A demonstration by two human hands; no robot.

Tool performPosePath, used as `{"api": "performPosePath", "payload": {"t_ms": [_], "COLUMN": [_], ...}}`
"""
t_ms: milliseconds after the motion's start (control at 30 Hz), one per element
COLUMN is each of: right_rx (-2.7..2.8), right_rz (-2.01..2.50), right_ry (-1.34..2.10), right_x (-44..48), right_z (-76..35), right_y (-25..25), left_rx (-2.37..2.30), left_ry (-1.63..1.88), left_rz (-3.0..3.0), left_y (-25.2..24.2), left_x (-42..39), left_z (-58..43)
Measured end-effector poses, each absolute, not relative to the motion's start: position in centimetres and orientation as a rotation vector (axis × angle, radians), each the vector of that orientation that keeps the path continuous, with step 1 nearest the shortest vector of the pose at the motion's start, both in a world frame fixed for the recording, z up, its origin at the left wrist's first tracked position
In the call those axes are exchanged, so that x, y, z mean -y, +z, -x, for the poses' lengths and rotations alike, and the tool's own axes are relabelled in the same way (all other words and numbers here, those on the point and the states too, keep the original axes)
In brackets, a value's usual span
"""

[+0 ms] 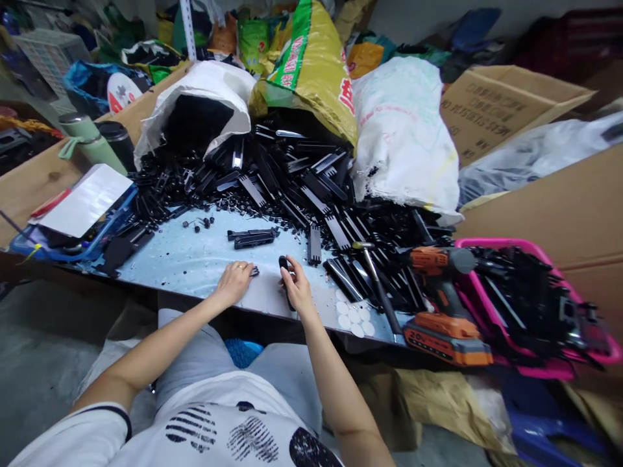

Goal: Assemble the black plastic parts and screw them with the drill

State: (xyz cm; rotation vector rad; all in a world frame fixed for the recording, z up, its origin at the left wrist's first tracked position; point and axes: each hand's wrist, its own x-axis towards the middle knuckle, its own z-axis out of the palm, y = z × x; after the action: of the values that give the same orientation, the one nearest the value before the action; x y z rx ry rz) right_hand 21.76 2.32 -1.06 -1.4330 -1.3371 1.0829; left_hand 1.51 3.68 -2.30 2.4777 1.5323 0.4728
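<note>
My left hand [235,283] is closed near the table's front edge, its fingertips on a small dark part [254,271]. To its right, my right hand [296,285] is wrapped round a long black part [283,263], which stands out past the thumb and below the fingers. Beyond both hands, a few black assembled pieces [254,238] lie together on the light blue tabletop [195,259]. Several small black knobs [198,224] are scattered behind my left hand. A flat black slotted piece [314,245] lies beyond my right hand.
Sacks [403,130] spill a heap of black parts [292,175] across the back. At the right are a hammer [379,285], an orange drill [445,311], white discs [354,314] and a pink basket [516,244]. A blue tray [48,250] and green bottle [92,143] stand left.
</note>
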Motion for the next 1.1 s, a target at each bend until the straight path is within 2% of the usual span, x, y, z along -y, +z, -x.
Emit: {"api": "performPosePath", "payload": {"t_ms": [100,233,367,533,700,800,1000,1100], "right_rx": [1.27,1.153,1.136,1.523,1.921,2.032,1.695,1.569], "right_rz": [1.383,1.287,1.174,1.132,1.062,1.052,1.156,1.193], "right_ry": [1.221,1.411,1.506,1.31,0.951,0.86,0.763,0.711], "right_x": [-1.8,-1.3,-1.3,-1.2,-1.0,-0.8,0.5,1.3], "right_z": [-22.8,-21.9,-20.2,-21.3,-23.6,-24.0,-21.1,-19.5], "right_y": [-1.3,-1.1,-0.5,0.7,2.0,2.4,2.7,2.8], "left_rx": [-1.587,-1.292,-1.194,-1.279,-1.233,-1.168,-1.246,-1.23], "left_ry": [0.589,0.814,0.845,0.941,0.858,0.847,1.341,1.442], "left_rz": [-2.35,-2.024,-1.735,-1.928,-2.134,-2.167,-1.926,-1.869], "left_y": [-2.5,-0.5,1.2,2.1,2.9,3.4,4.0,4.5], "left_x": [-3.5,-2.3,-0.8,0.0,0.3,0.2,0.7,0.8], "left_z": [-0.6,-1.1,-3.3,-3.9,-3.1,-3.2,-6.1,-6.9]}}
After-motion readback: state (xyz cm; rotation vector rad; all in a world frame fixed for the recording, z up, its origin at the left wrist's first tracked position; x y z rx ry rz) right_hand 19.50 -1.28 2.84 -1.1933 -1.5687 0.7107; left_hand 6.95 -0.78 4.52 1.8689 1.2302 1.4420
